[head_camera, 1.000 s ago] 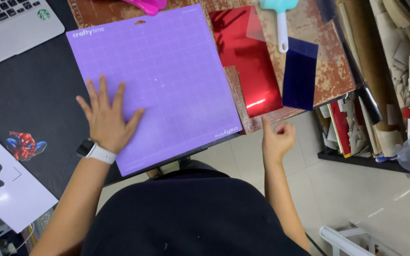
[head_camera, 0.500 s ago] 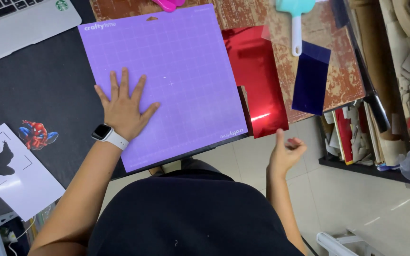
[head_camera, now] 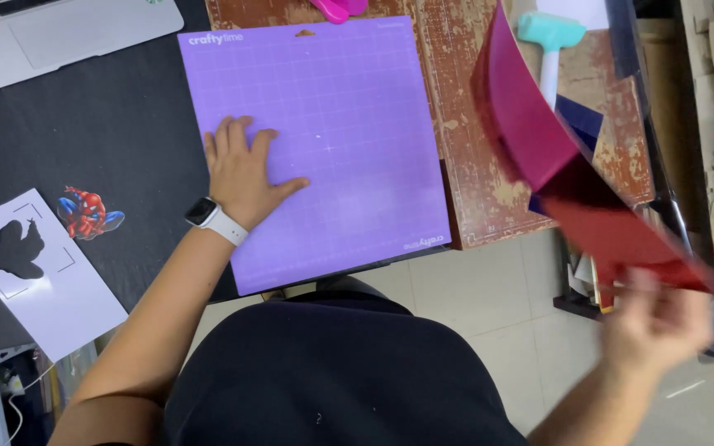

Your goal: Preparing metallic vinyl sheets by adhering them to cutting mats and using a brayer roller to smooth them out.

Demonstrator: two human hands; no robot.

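Left hand (head_camera: 245, 169) lies flat, fingers spread, palm down on the purple cutting mat (head_camera: 349, 124), on its left half; it grips nothing. A white smartwatch (head_camera: 207, 213) sits on that wrist, just off the mat's left edge. Right hand (head_camera: 654, 326) is blurred, well right of the mat and below its bottom edge, pinching the lower corner of a shiny red sheet (head_camera: 539, 149). The sheet is lifted and curled, up in the air right of the mat, over the worn brown board (head_camera: 473, 124). A teal-headed tool (head_camera: 549, 41) lies on the board beyond the sheet. Laptop (head_camera: 59, 33) upper left of the mat.
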